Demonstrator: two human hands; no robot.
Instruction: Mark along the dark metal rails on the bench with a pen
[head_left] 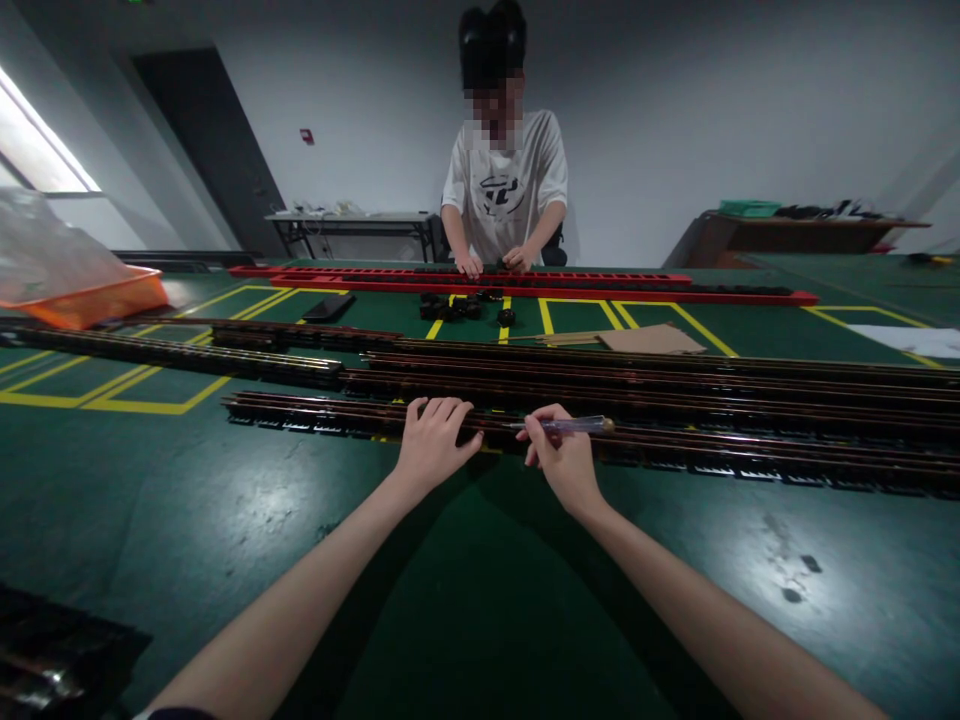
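Observation:
Long dark strips with copper-coloured lines (675, 437) run across the green table in front of me. My left hand (436, 435) rests on the nearest strip with its fingers spread over it. Just to the right, my right hand (561, 452) is closed around a slim tool with a clear handle (574, 425), its thin tip pointing left over the same strip. A gap of strip lies between the two hands. More dark strips (652, 378) lie side by side just beyond them.
Across the green table (247, 560), a person (504, 190) handles red rails (600, 290). Between us are small black parts (450, 307), a black flat object (328, 307) and cardboard (652, 339). An orange tray (97, 300) is at left; dark strips (60, 650) lie bottom left.

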